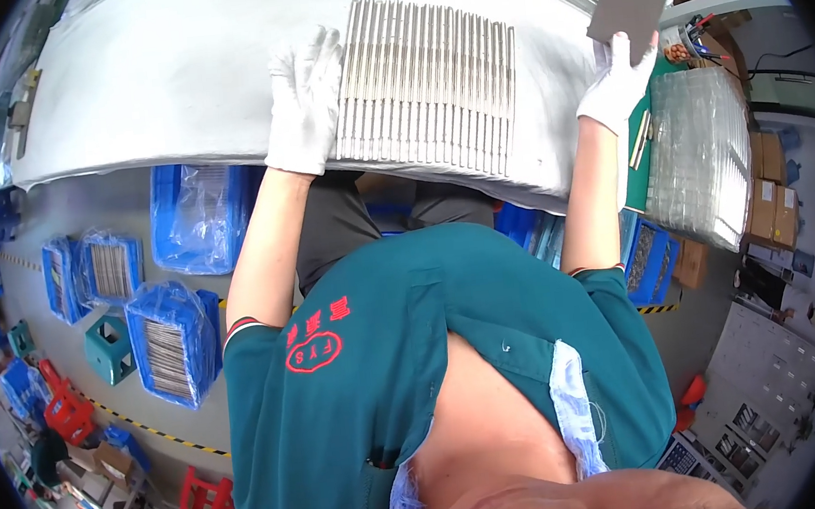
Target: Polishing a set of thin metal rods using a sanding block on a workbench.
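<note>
I see the rods in one flat row on the white desk, each long axis pointing away from me. My left hand lies flat on their left end, fingers together. My right hand pinches a grey plate; its far corner is blurred.

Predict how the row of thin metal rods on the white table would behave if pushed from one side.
The metal rods look round and loose, so they would probably roll or scatter. The left hand lies flat against their end, likely steadying them. Being metal, they seem stiff.
</note>
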Action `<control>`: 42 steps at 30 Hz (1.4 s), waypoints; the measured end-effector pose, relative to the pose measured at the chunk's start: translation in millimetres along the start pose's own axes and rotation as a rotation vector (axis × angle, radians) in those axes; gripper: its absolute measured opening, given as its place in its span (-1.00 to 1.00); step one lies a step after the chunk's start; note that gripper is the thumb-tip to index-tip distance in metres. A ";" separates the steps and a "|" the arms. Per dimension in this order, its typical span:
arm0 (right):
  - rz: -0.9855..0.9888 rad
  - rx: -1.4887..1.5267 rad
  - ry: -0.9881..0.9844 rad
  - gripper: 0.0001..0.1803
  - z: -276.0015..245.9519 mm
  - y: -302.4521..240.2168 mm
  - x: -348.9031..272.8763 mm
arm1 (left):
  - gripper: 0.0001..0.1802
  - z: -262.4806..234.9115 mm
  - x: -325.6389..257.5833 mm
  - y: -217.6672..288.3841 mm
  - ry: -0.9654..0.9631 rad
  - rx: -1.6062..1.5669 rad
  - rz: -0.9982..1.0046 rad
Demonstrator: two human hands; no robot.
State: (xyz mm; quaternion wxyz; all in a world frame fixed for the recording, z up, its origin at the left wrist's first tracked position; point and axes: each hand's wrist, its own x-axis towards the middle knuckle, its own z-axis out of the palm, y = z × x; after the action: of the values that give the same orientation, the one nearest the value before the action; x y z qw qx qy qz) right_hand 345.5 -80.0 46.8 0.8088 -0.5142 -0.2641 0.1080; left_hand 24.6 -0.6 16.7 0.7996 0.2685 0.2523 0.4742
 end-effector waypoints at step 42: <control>-0.047 -0.174 -0.048 -0.36 -12.4 42.2 -0.7 | -0.40 21.2 97.3 -36.3 -0.626 2.214 0.867</control>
State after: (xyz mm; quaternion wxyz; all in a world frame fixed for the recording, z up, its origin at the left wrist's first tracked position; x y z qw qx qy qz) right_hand 355.7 -71.1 5.0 0.7566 -0.5736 -0.3040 0.0779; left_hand 102.3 67.6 -6.6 -0.0570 0.9659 0.2059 0.1460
